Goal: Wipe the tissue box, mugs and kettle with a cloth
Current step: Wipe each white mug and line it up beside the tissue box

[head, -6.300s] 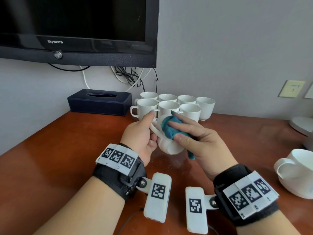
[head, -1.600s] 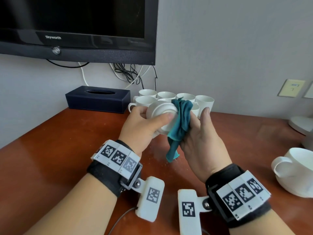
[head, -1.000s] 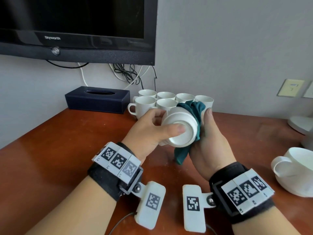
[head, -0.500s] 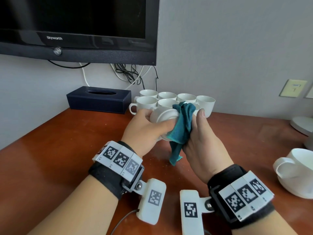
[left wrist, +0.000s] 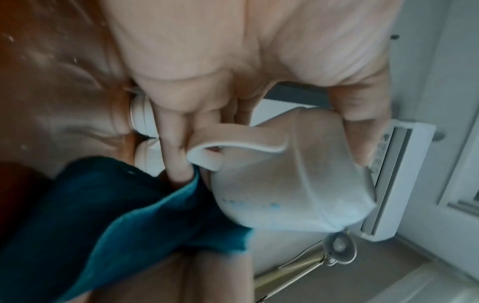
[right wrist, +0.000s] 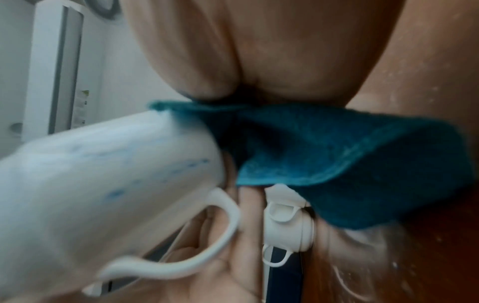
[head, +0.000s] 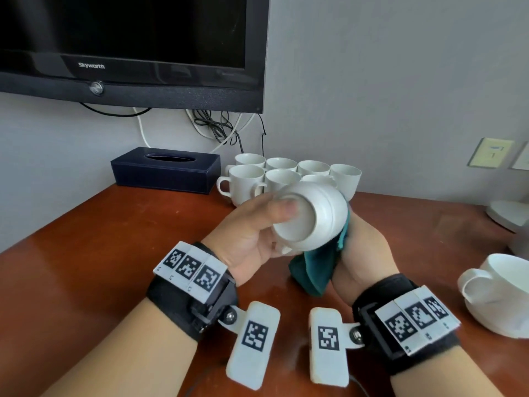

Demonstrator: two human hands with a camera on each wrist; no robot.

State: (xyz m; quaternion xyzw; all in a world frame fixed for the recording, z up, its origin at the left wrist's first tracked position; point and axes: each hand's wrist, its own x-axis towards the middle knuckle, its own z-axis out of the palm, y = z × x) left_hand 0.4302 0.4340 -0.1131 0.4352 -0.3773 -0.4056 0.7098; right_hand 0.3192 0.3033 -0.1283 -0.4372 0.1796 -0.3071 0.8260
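Gripping a white mug [head: 312, 216] tipped base-up above the table [head: 86, 267], the left hand [head: 249, 236] curls round it in the head view while the right hand [head: 363, 253] presses a teal cloth [head: 317, 267] against its far side.

From the left wrist, a finger sits by the handle [left wrist: 233, 143].

From the right wrist, the cloth is bunched in the palm.

Glazed ceramic looks rigid, slick and breakable; holding body and handle together seems safest.
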